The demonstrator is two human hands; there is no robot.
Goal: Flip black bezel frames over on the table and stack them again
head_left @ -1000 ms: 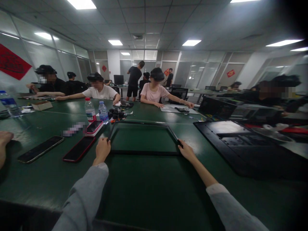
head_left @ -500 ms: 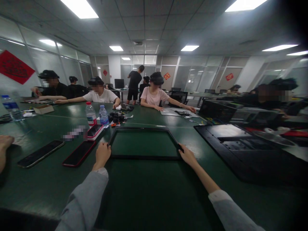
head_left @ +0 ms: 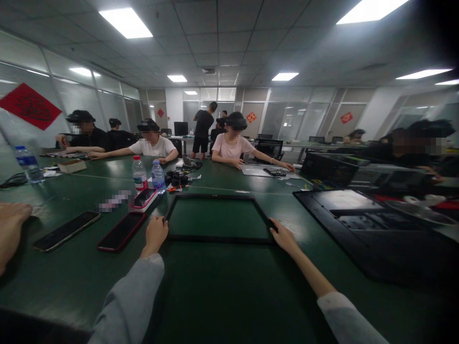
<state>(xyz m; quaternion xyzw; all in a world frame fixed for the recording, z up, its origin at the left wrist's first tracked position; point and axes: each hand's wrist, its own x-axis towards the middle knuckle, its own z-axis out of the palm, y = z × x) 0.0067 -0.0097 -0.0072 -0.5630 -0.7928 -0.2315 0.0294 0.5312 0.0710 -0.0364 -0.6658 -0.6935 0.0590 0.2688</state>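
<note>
A thin black rectangular frame (head_left: 220,239), like a screen bezel, lies on or just above the green table (head_left: 229,296); the tabletop shows through its opening. My left hand (head_left: 156,233) is closed round its left side. On the opposite side, my right hand (head_left: 284,234) grips the right edge near the front corner. Left of my left hand lies a phone with a red edge (head_left: 122,231), and beyond that a dark phone (head_left: 67,231). A large black panel (head_left: 344,229), perhaps a monitor part, rests to the right of my right hand.
Two bottles, one red-capped (head_left: 139,174) and one blue-capped (head_left: 158,177), stand behind a pink-and-white phone (head_left: 145,198). Another person's hand (head_left: 13,229) rests at the left edge. Co-workers sit across the table, near a black case (head_left: 328,169) and a cardboard box (head_left: 72,166).
The whole view has shifted slightly, so things appear a little lower and farther right. Both my hands keep their hold on the frame. The other person's hand at left shows more.
</note>
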